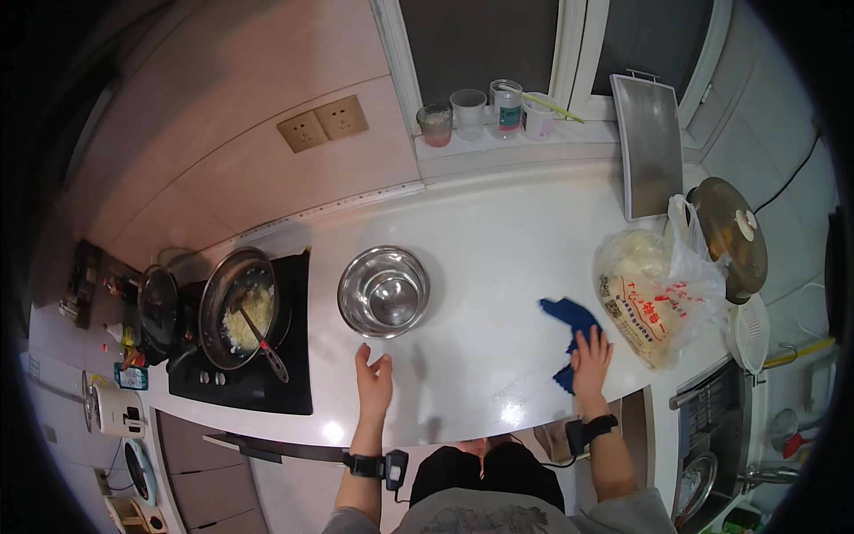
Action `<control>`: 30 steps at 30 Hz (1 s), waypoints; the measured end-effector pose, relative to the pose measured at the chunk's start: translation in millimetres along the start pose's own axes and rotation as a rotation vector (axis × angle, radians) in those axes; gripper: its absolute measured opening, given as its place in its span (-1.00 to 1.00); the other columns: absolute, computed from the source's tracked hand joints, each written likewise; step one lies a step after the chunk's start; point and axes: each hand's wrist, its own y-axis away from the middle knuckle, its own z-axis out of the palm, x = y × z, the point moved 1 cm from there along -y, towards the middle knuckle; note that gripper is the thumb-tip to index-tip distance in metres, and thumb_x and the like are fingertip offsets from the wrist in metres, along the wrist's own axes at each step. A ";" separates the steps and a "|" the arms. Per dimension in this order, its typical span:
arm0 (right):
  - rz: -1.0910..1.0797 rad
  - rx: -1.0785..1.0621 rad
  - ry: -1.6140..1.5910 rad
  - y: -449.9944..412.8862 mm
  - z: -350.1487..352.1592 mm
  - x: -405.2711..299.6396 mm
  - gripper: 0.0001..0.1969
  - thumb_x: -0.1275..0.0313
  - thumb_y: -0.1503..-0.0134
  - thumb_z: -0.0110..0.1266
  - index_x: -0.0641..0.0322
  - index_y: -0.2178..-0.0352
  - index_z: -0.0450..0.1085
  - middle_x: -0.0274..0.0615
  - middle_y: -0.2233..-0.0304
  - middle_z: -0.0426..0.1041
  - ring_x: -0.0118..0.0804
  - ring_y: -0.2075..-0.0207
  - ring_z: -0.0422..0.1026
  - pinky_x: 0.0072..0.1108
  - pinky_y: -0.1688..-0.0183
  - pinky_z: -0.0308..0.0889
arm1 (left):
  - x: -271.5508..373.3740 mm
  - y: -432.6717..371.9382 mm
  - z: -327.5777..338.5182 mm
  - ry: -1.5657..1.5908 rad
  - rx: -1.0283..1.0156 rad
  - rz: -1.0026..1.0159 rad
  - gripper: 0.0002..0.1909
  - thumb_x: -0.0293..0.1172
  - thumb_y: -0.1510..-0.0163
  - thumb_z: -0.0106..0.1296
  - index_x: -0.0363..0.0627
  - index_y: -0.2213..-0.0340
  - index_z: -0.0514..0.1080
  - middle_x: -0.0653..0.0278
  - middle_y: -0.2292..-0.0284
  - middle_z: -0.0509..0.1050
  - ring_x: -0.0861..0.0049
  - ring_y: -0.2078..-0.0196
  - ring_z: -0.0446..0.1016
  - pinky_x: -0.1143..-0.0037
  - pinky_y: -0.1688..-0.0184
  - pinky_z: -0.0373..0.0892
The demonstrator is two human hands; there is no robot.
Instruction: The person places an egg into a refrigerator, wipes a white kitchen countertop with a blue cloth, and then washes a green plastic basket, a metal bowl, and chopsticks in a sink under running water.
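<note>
My left hand (375, 382) is just in front of a shiny stainless steel bowl (415, 280), its fingers and thumb parted and nothing in them. A narrow gap seems to lie between the fingertips and the bowl's rim. The bowl stands on the white countertop (480, 253), and no food shows inside it. Palm down, my right hand (590, 366) lies over the right side of a dark blue cloth (569, 314), fingers spread. The cloth is crumpled, and part of it is under the hand. To the right of that hand sits a knotted plastic bag (644, 294) bearing red writing.
At left, a wok (207, 334) with shredded food and a spatula (265, 344) sits on a black cooktop (293, 394). Several cups, including a glass (468, 113), line the windowsill. A metal-faced board (650, 147) leans behind the bag, near a pan lid (724, 233). A sink (710, 434) is at right.
</note>
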 end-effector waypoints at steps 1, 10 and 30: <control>0.021 0.013 -0.017 -6.3 0.7 9.9 -0.61 0.39 -0.03 -0.16 0.11 0.05 0.21 -0.01 -0.10 0.03 0.09 -0.10 -0.02 -0.18 -0.14 -0.19 | 2.8 -7.3 3.1 -0.005 -0.004 0.002 -0.37 -0.32 -0.04 -0.07 -0.35 -0.04 -0.06 -0.03 -0.02 0.08 0.42 0.11 0.31 0.50 0.21 0.35; 0.088 -0.017 -0.008 -27.8 10.2 -3.7 -0.60 0.48 0.01 -0.14 0.20 0.07 0.20 0.00 -0.10 0.03 0.09 -0.10 0.00 -0.21 -0.13 -0.14 | -7.4 -59.2 -0.1 0.583 -0.021 -0.392 -0.81 -0.39 -0.09 -0.17 -0.22 0.29 0.17 0.18 0.25 0.31 0.47 0.20 0.37 0.49 0.17 0.41; -0.833 -0.290 -0.493 -43.3 107.8 -417.8 -0.59 0.40 0.02 -0.17 0.17 0.07 0.24 -0.07 -0.08 0.08 -0.13 -0.14 -0.02 -0.39 -0.16 -0.13 | 82.4 -82.9 -89.5 0.709 0.227 -0.032 -0.79 -0.38 -0.13 -0.19 -0.17 0.20 0.19 0.27 0.23 0.37 0.61 0.22 0.41 0.59 0.17 0.38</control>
